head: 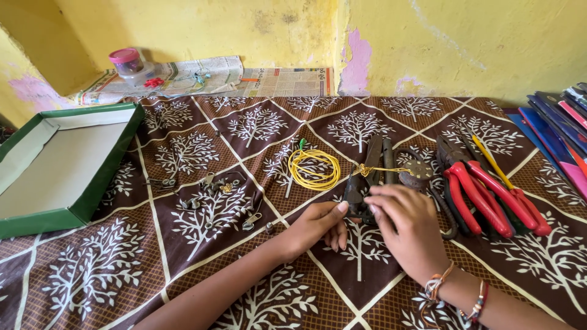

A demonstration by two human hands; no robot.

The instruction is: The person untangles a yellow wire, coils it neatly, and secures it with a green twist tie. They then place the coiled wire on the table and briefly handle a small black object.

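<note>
My left hand [317, 225] and my right hand [408, 228] meet over the lower end of a dark metal plier-like tool [365, 171] lying on the brown patterned cloth [202, 153]. Fingertips of both hands touch the tool's handles; what exactly they pinch is hidden. A thin yellow wire runs from a yellow coil [314, 168] to a knot on the tool. A dark round metal part [417, 174] lies just beyond my right hand.
Red-handled pliers [483, 192] and a yellow-handled tool [492, 162] lie to the right. Small metal bits [220, 189] are scattered left of my hands. A green and white box [61, 162] sits far left. Books [559, 128] at right, newspaper [202, 76] and a pink-lidded jar [127, 62] behind.
</note>
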